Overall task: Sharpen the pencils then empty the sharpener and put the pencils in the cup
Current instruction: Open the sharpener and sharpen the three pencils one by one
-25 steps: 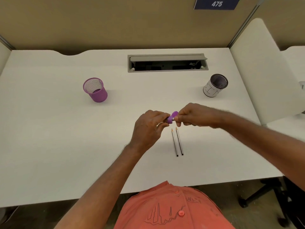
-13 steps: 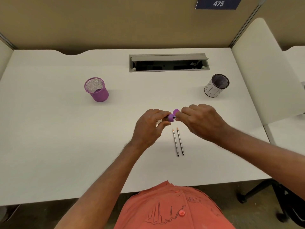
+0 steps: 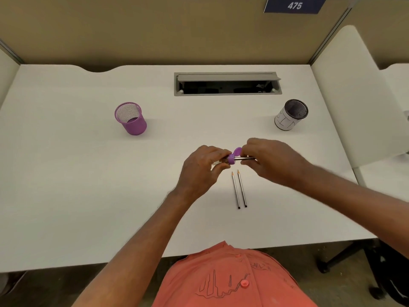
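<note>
Breakage is your risk: your left hand (image 3: 202,168) grips the purple sharpener (image 3: 232,157) while your right hand (image 3: 269,160) pinches the pencil (image 3: 244,159) in it, so twisting off-axis could snap the lead. Two sharpened pencils (image 3: 239,189) lie at 6 o'clock; the purple mesh cup (image 3: 131,118) stands well apart at 10.

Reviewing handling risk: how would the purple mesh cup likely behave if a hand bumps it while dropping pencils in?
The purple mesh cup is open mesh and looks empty, so probably light and easily pushed across the smooth desk. It stands upright and taller than wide, so a knock near the rim might tip it.
</note>
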